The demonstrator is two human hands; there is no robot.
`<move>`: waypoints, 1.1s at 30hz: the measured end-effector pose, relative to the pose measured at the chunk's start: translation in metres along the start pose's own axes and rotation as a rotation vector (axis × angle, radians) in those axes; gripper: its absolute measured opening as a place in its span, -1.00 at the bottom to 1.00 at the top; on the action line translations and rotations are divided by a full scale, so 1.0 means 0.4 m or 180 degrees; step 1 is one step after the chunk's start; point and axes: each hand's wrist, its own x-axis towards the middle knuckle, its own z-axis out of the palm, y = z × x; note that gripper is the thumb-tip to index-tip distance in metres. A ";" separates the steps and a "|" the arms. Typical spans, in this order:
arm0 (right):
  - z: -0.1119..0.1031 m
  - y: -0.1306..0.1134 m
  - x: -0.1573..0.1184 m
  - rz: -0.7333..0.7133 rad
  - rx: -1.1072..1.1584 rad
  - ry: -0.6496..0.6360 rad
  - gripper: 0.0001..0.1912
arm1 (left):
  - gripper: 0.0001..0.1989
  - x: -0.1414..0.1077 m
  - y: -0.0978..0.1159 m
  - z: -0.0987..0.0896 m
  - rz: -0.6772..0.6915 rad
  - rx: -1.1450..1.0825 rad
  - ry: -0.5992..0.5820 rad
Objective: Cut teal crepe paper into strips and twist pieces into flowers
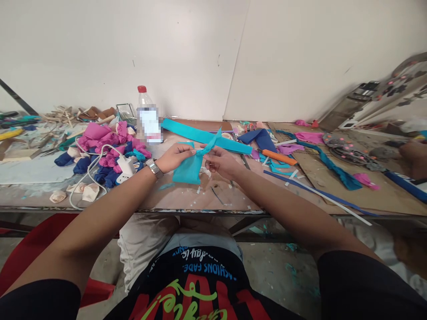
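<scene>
A turquoise paper piece (187, 171) is between my two hands above the table. Its lower part hangs flat, and its upper end is twisted to a point. My left hand (175, 156) pinches it at the left of the twist, thumb on top. My right hand (220, 162) is closed on the twisted part from the right, fingers curled. Just behind my hands lies a long turquoise strip (207, 135), running from the bottle towards the right.
Left of my hands are crumpled pink and blue paper pieces (96, 135) and a white charger (126, 165) with its cable. A red-capped bottle (142, 100) stands behind. An orange-handled tool (279, 157) and blue strips lie right. Another person's hand (416, 155) is at far right.
</scene>
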 end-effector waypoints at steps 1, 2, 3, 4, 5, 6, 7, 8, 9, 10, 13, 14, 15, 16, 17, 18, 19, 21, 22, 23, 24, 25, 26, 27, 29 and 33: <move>-0.002 -0.002 0.000 -0.0037 -0.0022 -0.0067 -0.55 | -0.58 0.000 0.001 0.001 -0.0035 -0.0019 -0.0015; -0.003 -0.003 0.001 -0.0074 -0.0080 -0.0120 -0.55 | -0.58 0.000 0.003 0.001 -0.0062 -0.0019 -0.0023; -0.005 -0.003 0.002 -0.0112 -0.0170 -0.0144 -0.55 | -0.58 0.000 0.004 0.001 -0.0074 -0.0003 -0.0019; -0.006 -0.001 0.003 -0.0145 -0.0288 -0.0142 -0.55 | -0.59 0.000 0.004 0.001 -0.0079 0.0023 -0.0015; -0.008 0.002 0.006 -0.0176 -0.0425 -0.0103 -0.54 | -0.59 0.000 0.005 0.000 -0.0076 0.0060 -0.0009; -0.009 0.006 0.008 -0.0222 -0.0571 -0.0011 -0.51 | -0.59 0.000 0.004 -0.001 -0.0074 0.0113 -0.0007; -0.011 0.011 0.012 -0.0308 -0.0713 0.0144 -0.44 | -0.59 0.001 0.003 -0.003 -0.0078 0.0180 -0.0019; -0.013 0.016 0.015 -0.0437 -0.0847 0.0344 -0.35 | -0.59 0.001 0.002 -0.004 -0.0094 0.0249 -0.0051; -0.016 0.019 0.017 -0.0605 -0.0973 0.0569 -0.25 | -0.59 0.002 0.000 -0.005 -0.0119 0.0317 -0.0095; -0.018 0.020 0.019 -0.0811 -0.1104 0.0794 -0.15 | -0.59 0.002 -0.002 -0.006 -0.0146 0.0382 -0.0142; -0.026 0.009 0.015 -0.1471 -0.1744 0.1093 -0.14 | -0.58 0.002 -0.007 -0.006 -0.0189 0.0526 -0.0259; -0.027 0.002 0.011 -0.1711 -0.2098 0.1013 -0.24 | -0.58 0.002 -0.009 -0.005 -0.0173 0.0561 -0.0288; -0.027 -0.006 0.006 -0.1967 -0.2499 0.0860 -0.36 | -0.58 0.002 -0.010 -0.004 -0.0139 0.0590 -0.0321; -0.025 -0.014 0.000 -0.2198 -0.2899 0.0665 -0.49 | -0.58 0.002 -0.011 -0.003 -0.0086 0.0612 -0.0358; -0.022 -0.021 -0.007 -0.2368 -0.3253 0.0494 -0.58 | -0.58 0.002 -0.012 -0.003 -0.0024 0.0630 -0.0396; -0.018 -0.027 -0.013 -0.2482 -0.3550 0.0377 -0.64 | -0.59 0.002 -0.013 -0.002 0.0035 0.0645 -0.0433; -0.014 -0.031 -0.019 -0.2542 -0.3785 0.0320 -0.66 | -0.59 0.002 -0.014 -0.001 0.0083 0.0652 -0.0466; -0.005 -0.035 -0.027 -0.2567 -0.4106 0.0328 -0.67 | -0.60 0.002 -0.017 0.000 0.0139 0.0640 -0.0536; -0.002 -0.035 -0.030 -0.2561 -0.4211 0.0337 -0.68 | -0.61 0.002 -0.017 0.000 0.0151 0.0625 -0.0564; 0.000 -0.034 -0.031 -0.2551 -0.4287 0.0338 -0.71 | -0.61 0.002 -0.018 0.001 0.0155 0.0603 -0.0591; 0.001 -0.033 -0.032 -0.2537 -0.4338 0.0331 -0.75 | -0.60 0.002 -0.018 0.002 0.0154 0.0580 -0.0615; 0.002 -0.031 -0.032 -0.2518 -0.4368 0.0312 -0.78 | -0.60 0.001 -0.018 0.003 0.0148 0.0563 -0.0635; 0.001 -0.030 -0.031 -0.2498 -0.4381 0.0285 -0.80 | -0.60 0.001 -0.017 0.004 0.0139 0.0554 -0.0650; 0.001 -0.030 -0.031 -0.2476 -0.4384 0.0253 -0.81 | -0.60 0.000 -0.016 0.005 0.0135 0.0546 -0.0661; 0.000 -0.030 -0.030 -0.2431 -0.4372 0.0166 -0.82 | -0.60 -0.001 -0.014 0.006 0.0151 0.0528 -0.0687; 0.001 -0.032 -0.031 -0.2471 -0.4331 0.0084 -0.80 | -0.59 -0.001 -0.011 0.007 0.0165 0.0474 -0.0723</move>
